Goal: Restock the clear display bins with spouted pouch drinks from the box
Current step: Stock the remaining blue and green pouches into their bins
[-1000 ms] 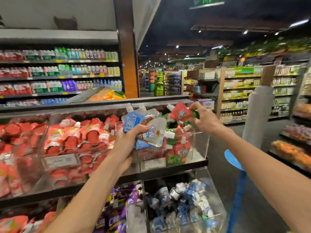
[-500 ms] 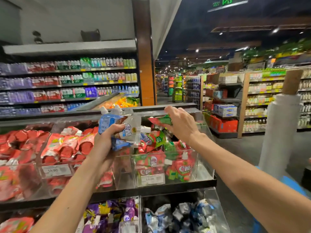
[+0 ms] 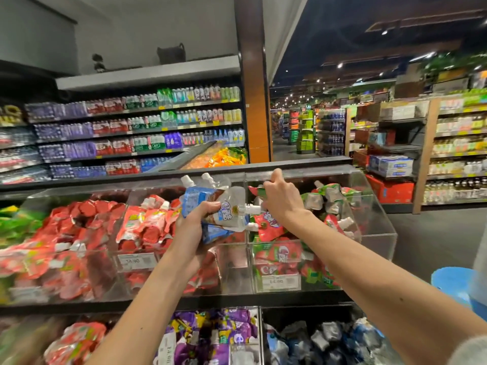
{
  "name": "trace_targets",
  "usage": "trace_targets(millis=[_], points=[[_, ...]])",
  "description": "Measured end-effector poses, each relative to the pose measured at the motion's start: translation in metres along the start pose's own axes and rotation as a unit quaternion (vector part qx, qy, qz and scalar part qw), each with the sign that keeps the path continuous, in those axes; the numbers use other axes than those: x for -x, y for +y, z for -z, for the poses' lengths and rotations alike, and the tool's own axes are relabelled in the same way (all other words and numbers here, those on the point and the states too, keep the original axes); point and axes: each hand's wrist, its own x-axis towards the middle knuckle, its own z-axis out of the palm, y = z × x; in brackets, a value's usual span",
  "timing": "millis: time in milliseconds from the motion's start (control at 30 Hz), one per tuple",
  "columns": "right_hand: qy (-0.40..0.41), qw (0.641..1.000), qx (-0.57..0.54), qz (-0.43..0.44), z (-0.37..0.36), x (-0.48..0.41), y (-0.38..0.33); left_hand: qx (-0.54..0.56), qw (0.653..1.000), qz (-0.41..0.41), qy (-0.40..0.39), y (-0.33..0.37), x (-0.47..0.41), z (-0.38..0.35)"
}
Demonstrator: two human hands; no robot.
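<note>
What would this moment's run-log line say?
left hand: grips blue-and-white pouches | right hand: holds red-green pouch at right upper bin | stage: placing, not yet released

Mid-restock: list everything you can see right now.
Held bundle: several pouches, blue-white, in left hand.
Held pouch: one, red-green, in right hand at right bin.
Right bin: one, clear, holds red-green pouches.
Red pouches: many, red, upper middle and left bins.
Purple pouches: many, purple, lower middle bin.
Blue pouches: many, blue-white, lower right bin.
Price tags: two, white, upper bin fronts.
Bottles: many, mixed colours, back shelves.
Left hand: one, grips bundle.
Right hand: one, grips pouch.
</note>
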Motion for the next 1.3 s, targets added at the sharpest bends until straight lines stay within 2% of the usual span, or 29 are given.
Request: trace_targets(millis=[100,167,300,400,500,600,667,767,800,867,933,1033,1067,1133,1200,1267,1300], points=[[-0.006,0.988,-0.141,-0.060,-0.004,-0.002,0.001,0.003,1.000,0.012,-0.010,-0.001,0.000,0.004],[-0.019,0.981,-0.184,-0.063,-0.001,-0.003,0.004,0.000,1.000,0.017,-0.022,-0.003,0.001,0.003],[-0.129,0.972,-0.196,-0.012,0.009,0.007,-0.004,0.007,0.999,0.021,-0.028,-0.007,0.001,0.000],[-0.152,0.967,-0.203,0.003,0.009,0.014,-0.005,0.012,0.999,0.029,-0.033,-0.009,0.006,-0.002],[-0.111,0.950,-0.292,-0.027,0.016,0.021,-0.005,0.020,0.998,0.035,-0.042,-0.007,0.014,0.001],[0.001,0.936,-0.349,-0.056,0.026,0.033,-0.013,0.020,0.998,0.043,-0.048,-0.004,0.023,0.007],[0.003,0.896,-0.435,-0.095,0.038,0.051,-0.029,0.020,0.997,0.050,-0.054,-0.003,0.031,0.014],[-0.117,0.769,-0.608,-0.156,0.058,0.098,-0.049,0.028,0.995,0.061,-0.067,-0.005,0.047,0.026],[-0.137,0.748,-0.631,-0.153,0.061,0.115,-0.054,0.027,0.995,0.065,-0.069,-0.007,0.053,0.031],[-0.139,0.740,-0.646,-0.122,0.059,0.151,-0.063,0.014,0.994,0.069,-0.080,-0.017,0.071,0.040],[-0.100,0.733,-0.661,-0.125,0.047,0.187,-0.076,0.003,0.991,0.068,-0.116,-0.036,0.092,0.048],[-0.044,0.720,-0.666,-0.187,0.022,0.244,-0.093,-0.007,0.985,0.094,-0.142,-0.076,0.127,0.059],[-0.046,0.704,-0.672,-0.223,0.016,0.262,-0.096,-0.001,0.985,0.107,-0.135,-0.090,0.135,0.062],[-0.067,0.643,-0.700,-0.304,0.008,0.293,-0.100,0.015,0.982,0.140,-0.125,-0.115,0.147,0.067],[-0.088,0.590,-0.706,-0.382,0.000,0.319,-0.098,0.008,0.972,0.200,-0.123,-0.137,0.162,0.063],[-0.093,0.520,-0.721,-0.448,-0.005,0.337,-0.092,-0.012,0.956,0.266,-0.119,-0.157,0.177,0.057],[-0.093,0.500,-0.719,-0.473,-0.008,0.345,-0.086,-0.022,0.949,0.289,-0.128,-0.165,0.184,0.055]])
